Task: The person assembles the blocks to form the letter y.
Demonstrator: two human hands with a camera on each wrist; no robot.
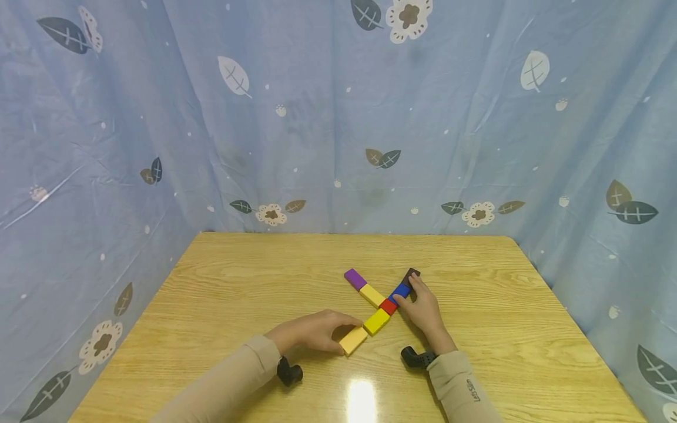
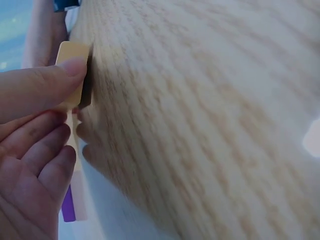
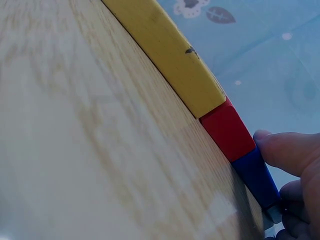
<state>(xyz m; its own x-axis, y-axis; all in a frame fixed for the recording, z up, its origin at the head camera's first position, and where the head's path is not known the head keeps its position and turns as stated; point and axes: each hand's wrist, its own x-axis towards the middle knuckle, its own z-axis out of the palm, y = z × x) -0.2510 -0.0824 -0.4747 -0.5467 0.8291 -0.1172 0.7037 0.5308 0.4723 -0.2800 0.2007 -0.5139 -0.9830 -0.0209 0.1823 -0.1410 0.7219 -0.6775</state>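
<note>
Between the thumb and fingers of my left hand (image 1: 321, 330), a pale tan block (image 1: 354, 341) is pinched, lying at the near end of a slanted row. A yellow block (image 1: 377, 322) comes after it, then a small red block (image 1: 388, 306), a blue block (image 1: 403, 289) and a dark brown block (image 1: 409, 274). My right hand (image 1: 426, 311) rests at the far end, its thumb touching the blue block and a fingertip at the dark one. In the right wrist view, the red block (image 3: 229, 131) sits end to end with the yellow and blue blocks.
A second tan block (image 1: 372, 295) and a purple block (image 1: 355, 279) form a branch slanting back left from the red block. All lie on a wooden table (image 1: 254, 264). A blue patterned curtain (image 1: 317, 129) hangs behind the table and along its sides.
</note>
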